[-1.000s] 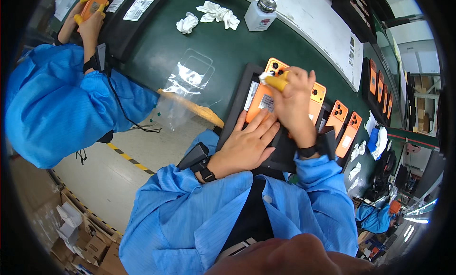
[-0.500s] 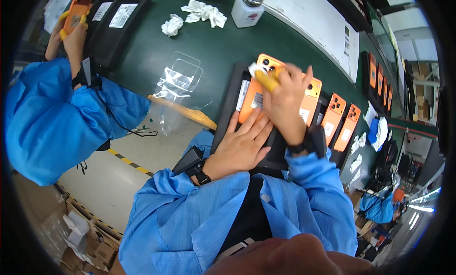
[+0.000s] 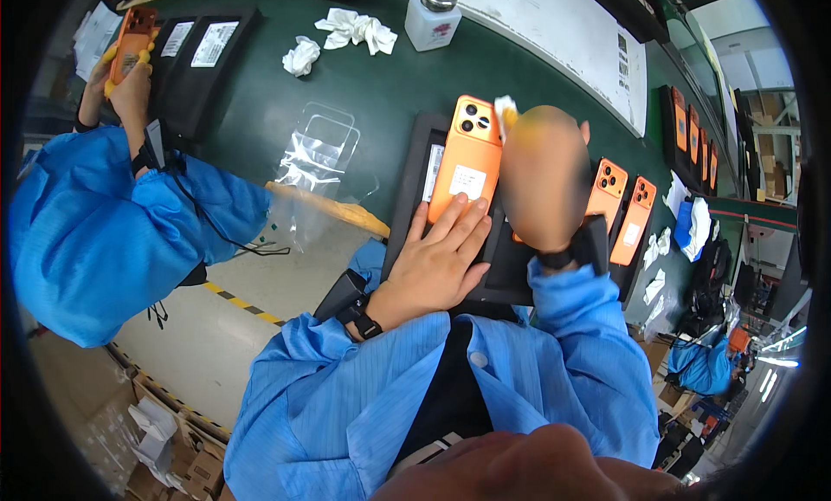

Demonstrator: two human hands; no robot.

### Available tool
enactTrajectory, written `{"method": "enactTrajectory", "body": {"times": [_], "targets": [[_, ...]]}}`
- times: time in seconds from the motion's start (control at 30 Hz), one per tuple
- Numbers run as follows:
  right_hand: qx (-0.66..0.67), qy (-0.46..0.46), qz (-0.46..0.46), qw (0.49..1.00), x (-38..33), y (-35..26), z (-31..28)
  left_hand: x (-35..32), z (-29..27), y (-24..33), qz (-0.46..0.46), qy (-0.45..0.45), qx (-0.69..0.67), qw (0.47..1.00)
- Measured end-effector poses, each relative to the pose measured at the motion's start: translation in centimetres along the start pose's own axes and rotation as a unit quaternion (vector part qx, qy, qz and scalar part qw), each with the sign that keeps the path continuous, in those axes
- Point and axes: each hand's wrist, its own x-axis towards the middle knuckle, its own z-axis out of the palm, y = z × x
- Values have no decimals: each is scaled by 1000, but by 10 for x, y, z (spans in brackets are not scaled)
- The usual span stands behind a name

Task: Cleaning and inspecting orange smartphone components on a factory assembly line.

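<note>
An orange phone with a white label lies back side up in a black tray in front of me. My left hand rests flat with its fingers stretched, the fingertips on the phone's lower end. Beside the phone's camera end is my right hand, smeared by motion. A yellow finger cover shows on it, and a white tissue sticks out at its fingertips. This hand hides most of whatever lies under it. Further right, two more orange phones lie in black tray slots.
A co-worker's hand at the upper left holds an orange phone near another black tray. Crumpled tissues, a white pump bottle and clear plastic lie on the green table. More phones stand at the far right.
My right hand has moved right, off the phone's camera area, which now shows, and covers the neighbouring phone. My left hand stays nearly in place. The co-worker's phone has lowered slightly.
</note>
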Motion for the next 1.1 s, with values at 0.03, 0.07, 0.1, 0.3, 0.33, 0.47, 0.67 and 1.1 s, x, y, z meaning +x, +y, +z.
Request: {"method": "enactTrajectory", "body": {"times": [0.03,0.07,0.1,0.3,0.33,0.47,0.67,1.1], "targets": [[-6,-21,-38,999,-15,-6,-5,2,0,-1,0,3,2,1000],[-15,-43,-71,996,-23,-8,-9,2,0,1,-2,0,-1,1000],[-18,-34,-72,997,-19,-6,-10,4,0,2,-5,-3,-4,1000],[-10,-7,-25,1000,-9,-3,-3,4,-2,0,2,-1,14,1000],[-44,-29,-70,996,-22,-7,-6,4,-1,3,2,0,4,1000],[-51,2,-31,998,10,2,-4,2,-6,9,1,-15,32,999],[8,58,22,998,5,69,-30,6,-1,5,13,-15,38,999],[-102,-20,-22,994,-26,61,-50,27,28,43,127,-99,31,987]]}}
